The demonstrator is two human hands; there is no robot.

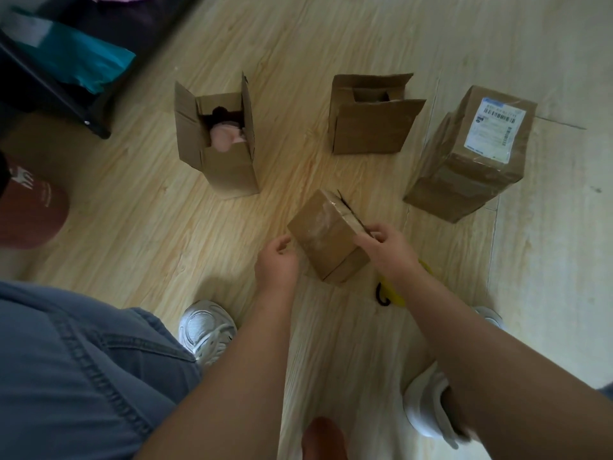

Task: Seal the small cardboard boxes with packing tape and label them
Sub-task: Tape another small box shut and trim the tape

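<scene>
A small cardboard box with shiny tape on its top stands tilted on the wood floor in front of me. My right hand pinches the box's right top edge between thumb and fingers. My left hand hovers with curled fingers close to the box's left side and holds nothing that I can see. Farther off stand two open boxes: the left box shows something pink inside, the middle box has its flaps up. At the right a sealed taped box carries a white shipping label.
A yellow object with a black loop lies on the floor, partly hidden under my right wrist. My white shoes flank the spot. A dark red cap sits at the left edge. Dark furniture with a teal bag fills the top left.
</scene>
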